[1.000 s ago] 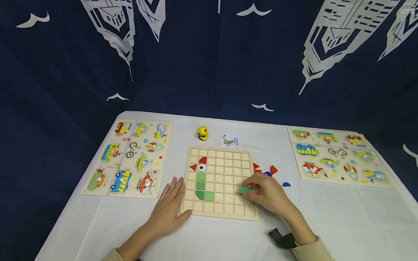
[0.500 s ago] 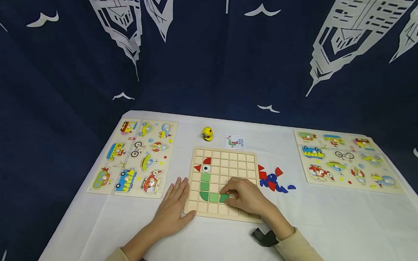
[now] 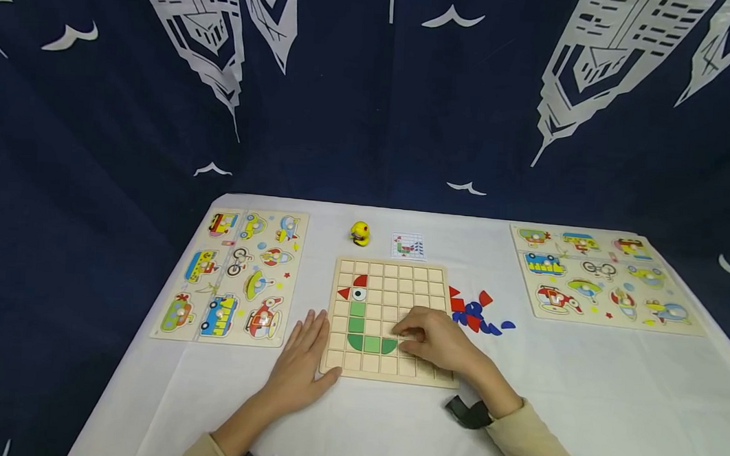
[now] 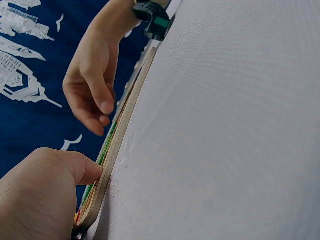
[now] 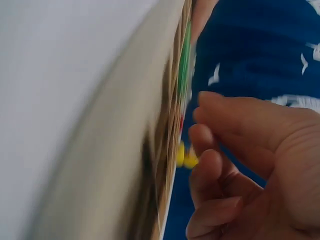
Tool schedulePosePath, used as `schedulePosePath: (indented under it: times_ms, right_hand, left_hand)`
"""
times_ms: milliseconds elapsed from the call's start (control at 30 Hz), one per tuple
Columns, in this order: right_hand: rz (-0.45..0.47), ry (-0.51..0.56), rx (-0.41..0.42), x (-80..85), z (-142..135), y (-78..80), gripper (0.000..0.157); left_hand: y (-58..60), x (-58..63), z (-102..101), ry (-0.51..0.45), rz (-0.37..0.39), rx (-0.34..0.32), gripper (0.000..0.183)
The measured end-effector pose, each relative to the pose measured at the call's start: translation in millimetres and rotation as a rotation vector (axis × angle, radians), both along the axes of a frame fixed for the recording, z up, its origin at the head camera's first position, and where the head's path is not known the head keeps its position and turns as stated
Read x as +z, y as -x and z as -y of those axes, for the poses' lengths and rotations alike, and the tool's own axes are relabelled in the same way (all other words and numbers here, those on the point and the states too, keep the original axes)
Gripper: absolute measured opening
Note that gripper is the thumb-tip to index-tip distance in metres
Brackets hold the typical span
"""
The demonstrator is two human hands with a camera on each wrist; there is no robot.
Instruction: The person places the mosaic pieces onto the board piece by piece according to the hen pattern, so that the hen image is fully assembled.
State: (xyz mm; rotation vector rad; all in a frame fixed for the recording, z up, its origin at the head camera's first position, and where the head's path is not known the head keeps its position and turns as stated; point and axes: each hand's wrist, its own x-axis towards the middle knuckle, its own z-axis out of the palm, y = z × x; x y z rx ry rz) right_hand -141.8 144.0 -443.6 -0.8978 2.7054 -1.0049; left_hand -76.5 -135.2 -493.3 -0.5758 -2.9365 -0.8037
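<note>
- While the left hand [image 3: 301,362] lies flat with its fingers straight along the left edge of the wooden board [image 3: 408,292], we see its thumb touching the board's near edge at the left corner.
- We find the right hand [image 3: 438,336] over the right part of the board, fingers loosely bent and holding nothing, with its fingertips just right of a rounded green piece [image 3: 388,345].
- That piece sits in a cell of the board, directly right of a green square [image 3: 372,344]; left of the square we see another rounded green piece, and two more green squares rise from it toward the far side.
- Beyond those squares we see a round eye piece [image 3: 358,294], with a red triangle [image 3: 344,293] to its left and a rounded red piece [image 3: 360,281] on its far side.
- We see loose red and blue pieces [image 3: 473,309] heaped on the white-covered counter [image 3: 354,441], just right of the board.
- On the far side of the board we see a small picture card [image 3: 409,246], with a yellow toy [image 3: 360,233] to its left.
</note>
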Motion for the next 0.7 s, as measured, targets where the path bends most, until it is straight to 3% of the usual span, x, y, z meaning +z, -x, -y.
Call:
schedulePosePath:
  times_ms: [233, 400, 500, 700]
  right_hand:
    - [-0.101, 0.042, -0.271, 3.5, -57.6, 12.5, 0.016]
    - [-0.098, -0.006, -0.444, 5.0, -86.3, 25.0, 0.016]
    - [-0.073, -0.041, -0.459, 6.0, -91.5, 34.1, 0.017]
    - [-0.011, -0.072, -0.413, 5.3, -85.0, 58.4, 0.017]
  left_hand:
    - [-0.2, -0.2, -1.2, 0.007, 0.002, 0.003, 0.085]
    - [-0.3, -1.1, -0.1, 0.007, -0.020, 0.005, 0.085]
    - [-0.6, -1.4, -0.7, 0.002, -0.024, 0.004, 0.085]
    - [-1.2, -0.4, 0.0, -0.007, -0.017, 0.005, 0.085]
